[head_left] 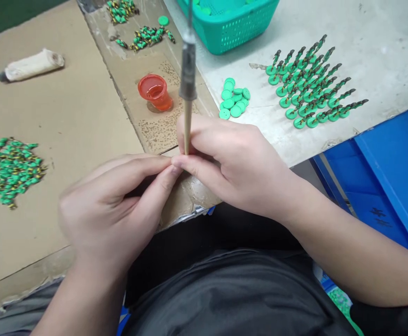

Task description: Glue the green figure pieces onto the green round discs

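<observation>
My left hand (116, 200) is closed in a pinch, thumb against index finger, and whatever lies between the tips is hidden. My right hand (235, 158) meets it fingertip to fingertip, also closed. Between the right thumb and index finger stands a thin wooden stick (188, 116) with a dark grey sleeve and a narrow upper end, pointing upright. Both hands are over the front edge of the work table. Just beyond them is a small red cup (158, 93) holding some liquid.
Small green, black and yellow pieces lie in a left pile (18, 170) and a far heap (148, 37). A cloth-wrapped tube (32, 65) is at upper left. Loose green discs (234, 98) lie right of the cup, near rows of discs with upright twisted pieces (312, 88) and a green basket (239, 32).
</observation>
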A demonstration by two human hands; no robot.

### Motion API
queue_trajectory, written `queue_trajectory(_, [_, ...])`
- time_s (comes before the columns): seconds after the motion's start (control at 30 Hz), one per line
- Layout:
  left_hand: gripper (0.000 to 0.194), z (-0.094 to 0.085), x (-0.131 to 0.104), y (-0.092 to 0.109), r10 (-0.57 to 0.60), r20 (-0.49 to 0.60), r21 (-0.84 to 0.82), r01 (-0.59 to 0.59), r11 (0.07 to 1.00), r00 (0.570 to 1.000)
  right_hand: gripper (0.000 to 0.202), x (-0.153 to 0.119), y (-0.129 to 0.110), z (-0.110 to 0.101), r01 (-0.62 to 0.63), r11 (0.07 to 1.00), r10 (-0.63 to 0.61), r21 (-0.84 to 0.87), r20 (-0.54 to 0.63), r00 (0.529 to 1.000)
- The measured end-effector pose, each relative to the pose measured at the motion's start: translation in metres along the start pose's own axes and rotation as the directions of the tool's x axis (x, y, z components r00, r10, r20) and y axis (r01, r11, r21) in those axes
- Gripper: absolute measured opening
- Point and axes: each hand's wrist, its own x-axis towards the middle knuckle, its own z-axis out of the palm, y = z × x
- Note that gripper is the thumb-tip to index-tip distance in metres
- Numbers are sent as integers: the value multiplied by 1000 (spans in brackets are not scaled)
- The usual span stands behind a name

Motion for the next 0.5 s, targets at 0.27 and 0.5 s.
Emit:
queue_trajectory(0.27, [9, 0, 3, -1, 90, 4, 30, -91, 995, 996, 21, -2, -3, 8, 53, 998, -51, 15, -102, 994])
queue_trajectory(0.5, [13, -3, 5, -2, 124, 40, -24, -124, 992, 991, 23, -8, -3, -3, -68, 998, 64, -16, -203, 977])
